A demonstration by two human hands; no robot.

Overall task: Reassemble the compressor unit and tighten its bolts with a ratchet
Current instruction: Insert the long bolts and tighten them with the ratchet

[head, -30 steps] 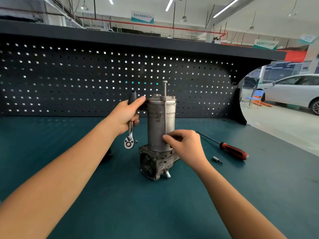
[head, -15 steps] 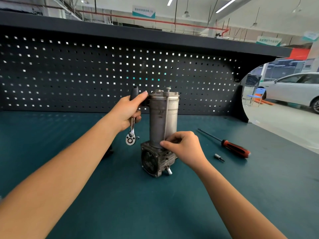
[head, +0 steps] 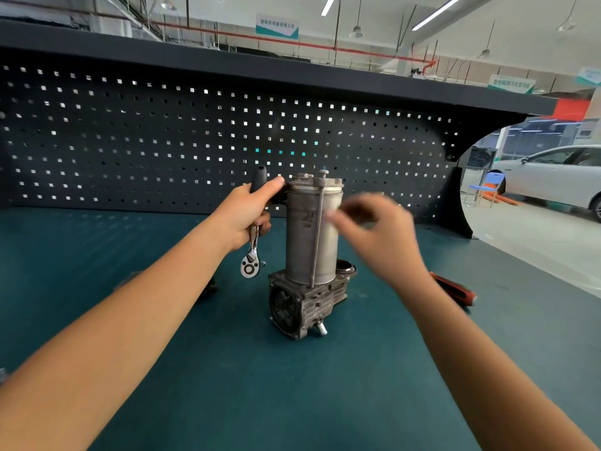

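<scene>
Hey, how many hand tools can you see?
2: the ratchet hangs from the left hand; the red-handled screwdriver lies on the bench behind the right forearm. Arms may hide more.

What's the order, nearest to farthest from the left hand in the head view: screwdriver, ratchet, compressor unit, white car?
1. ratchet: gripped in the left hand, head hanging below it.
2. compressor unit: upright, immediately right of that hand.
3. screwdriver: lying further right, partly hidden.
4. white car: background, far right, clearly farthest.
</scene>
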